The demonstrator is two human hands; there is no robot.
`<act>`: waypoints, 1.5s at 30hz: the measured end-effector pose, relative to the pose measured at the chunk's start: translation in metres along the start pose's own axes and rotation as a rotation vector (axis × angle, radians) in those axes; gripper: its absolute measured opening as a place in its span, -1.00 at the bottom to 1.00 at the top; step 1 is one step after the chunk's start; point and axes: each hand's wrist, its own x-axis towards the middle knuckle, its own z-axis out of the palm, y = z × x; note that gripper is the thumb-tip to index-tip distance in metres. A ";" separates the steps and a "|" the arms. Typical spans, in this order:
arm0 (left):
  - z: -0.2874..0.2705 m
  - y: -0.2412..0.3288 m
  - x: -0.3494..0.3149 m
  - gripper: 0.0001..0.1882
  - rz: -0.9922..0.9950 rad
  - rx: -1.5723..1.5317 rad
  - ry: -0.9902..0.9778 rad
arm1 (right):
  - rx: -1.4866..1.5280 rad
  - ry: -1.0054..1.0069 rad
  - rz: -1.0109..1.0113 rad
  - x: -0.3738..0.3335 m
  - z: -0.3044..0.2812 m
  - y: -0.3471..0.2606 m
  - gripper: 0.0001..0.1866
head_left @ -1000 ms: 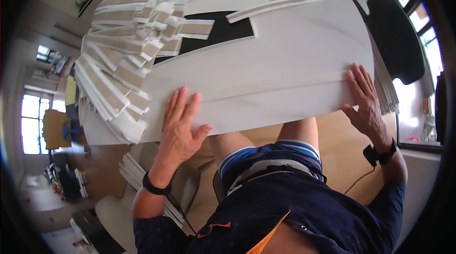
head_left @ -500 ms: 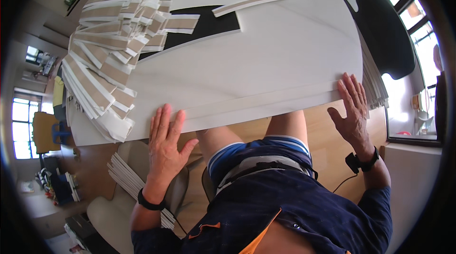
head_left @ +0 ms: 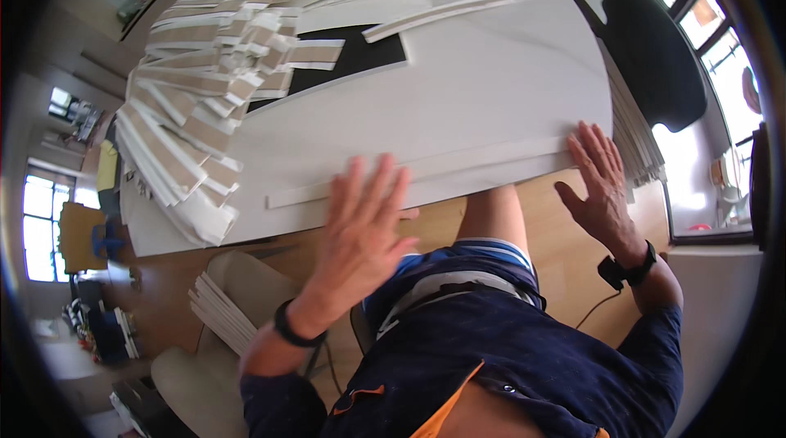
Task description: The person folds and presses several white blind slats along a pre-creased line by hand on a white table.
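A long narrow white strip (head_left: 467, 160) lies along the near edge of the white table (head_left: 508, 78). My right hand (head_left: 604, 188) rests at the strip's right end with its fingers spread and flat. Slightly blurred, my left hand (head_left: 360, 225) is over the strip's left half, fingers stretched out and nothing in them. The strip's left end shows beyond the left fingers; whether those fingers touch it, I cannot tell.
At the table's left is a heap of beige-and-white strips (head_left: 192, 119). Behind lie a black sheet (head_left: 352, 60) and another long strip (head_left: 475, 8). A black chair back (head_left: 655, 53) stands at the right; white sticks (head_left: 219, 313) lie on a beige chair (head_left: 176, 368).
My left hand has moved right along the strip, uncovering its left end. My right hand stays at the right end. The view has shifted slightly.
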 end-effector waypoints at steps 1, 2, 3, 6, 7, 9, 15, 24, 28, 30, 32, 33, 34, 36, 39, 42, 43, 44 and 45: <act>0.010 0.003 0.004 0.08 0.010 -0.040 -0.025 | 0.036 -0.001 0.001 0.001 0.000 0.001 -0.06; 0.012 0.006 0.004 0.08 -0.011 -0.016 -0.025 | 0.024 0.002 0.000 -0.001 -0.003 0.001 -0.04; 0.018 0.006 0.006 0.07 0.012 0.005 0.010 | 0.001 0.001 0.009 -0.003 -0.005 0.000 -0.02; 0.028 0.006 0.004 0.05 0.019 0.054 0.055 | 0.076 0.027 -0.035 0.013 -0.011 -0.030 0.03; 0.030 0.006 0.007 0.04 0.043 0.062 0.082 | 0.167 0.022 -0.062 0.018 -0.014 -0.040 0.03; 0.025 0.007 0.008 0.03 0.057 0.048 0.100 | 0.245 -0.005 -0.180 0.033 -0.008 -0.060 -0.09; -0.005 -0.026 0.005 -0.44 -0.013 -0.173 0.332 | 0.387 0.134 -0.285 0.077 0.006 -0.071 -0.56; -0.027 -0.048 0.022 -0.75 -0.059 -0.123 0.230 | 0.410 0.098 -0.326 0.098 -0.002 -0.063 -0.76; -0.026 -0.059 0.028 -0.79 -0.048 -0.150 0.211 | 0.446 0.080 -0.316 0.108 -0.005 -0.066 -0.78; -0.027 -0.066 0.033 -0.79 -0.063 -0.161 0.197 | 0.475 0.070 -0.334 0.117 0.001 -0.065 -0.84; -0.027 -0.071 0.039 -0.78 -0.106 -0.271 0.143 | 0.494 0.040 -0.311 0.123 -0.001 -0.065 -0.86; -0.030 -0.069 0.041 -0.78 -0.104 -0.273 0.143 | 0.518 0.010 -0.289 0.124 -0.001 -0.064 -0.88; -0.035 -0.064 0.043 -0.78 -0.085 -0.279 0.146 | 0.516 0.010 -0.287 0.125 -0.001 -0.064 -0.88; -0.036 -0.060 0.048 -0.77 -0.067 -0.288 0.150 | 0.519 -0.005 -0.277 0.127 0.002 -0.065 -0.89; -0.031 -0.054 0.061 -0.78 -0.068 -0.412 0.135 | 0.545 -0.007 -0.305 0.130 0.004 -0.064 -0.90; -0.021 -0.037 0.076 -0.86 -0.223 -0.485 0.032 | 0.546 -0.012 -0.277 0.126 0.007 -0.064 -0.88; -0.017 -0.036 0.076 -0.86 -0.224 -0.487 0.030 | 0.547 -0.015 -0.275 0.125 0.007 -0.065 -0.88; -0.012 -0.037 0.074 -0.91 -0.173 -0.473 0.090 | 0.540 0.011 -0.299 0.125 0.007 -0.066 -0.87; -0.008 -0.037 0.074 -0.93 -0.117 -0.461 0.147 | 0.530 0.038 -0.317 0.124 0.006 -0.067 -0.86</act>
